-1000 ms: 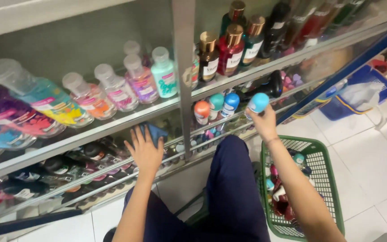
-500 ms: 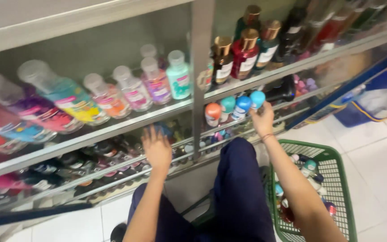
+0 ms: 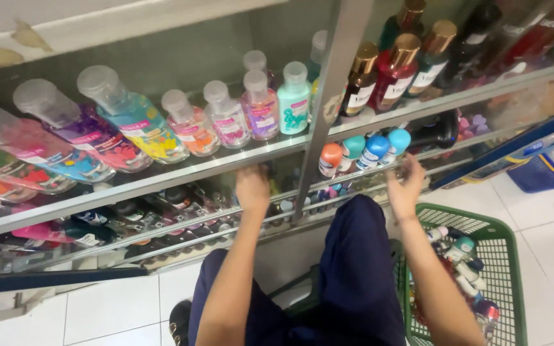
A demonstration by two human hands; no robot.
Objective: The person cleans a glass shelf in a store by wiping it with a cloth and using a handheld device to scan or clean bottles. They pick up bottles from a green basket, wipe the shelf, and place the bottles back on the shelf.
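The person crouches before a glass shelf unit, both arms stretched forward. The left hand [image 3: 252, 189] reaches in under the glass shelf [image 3: 161, 176], its back to the camera and fingers curled out of sight, so I cannot tell whether it grasps anything. The right hand [image 3: 406, 189] hangs open, fingers spread and slightly blurred, holding nothing, just below a short row of small roll-on bottles. Nearest its fingertips stands the one with the light blue cap [image 3: 397, 142]; to the left of that stand a blue-capped one [image 3: 374, 151], a teal-capped one [image 3: 352, 150] and an orange-capped one [image 3: 330, 159]. Above the left hand, clear pump bottles [image 3: 226, 118] with pink and orange liquid line the upper shelf. Below the right forearm a green basket [image 3: 501, 256] sits on the white tile floor [image 3: 553, 224], with small bottles [image 3: 460, 250] inside.
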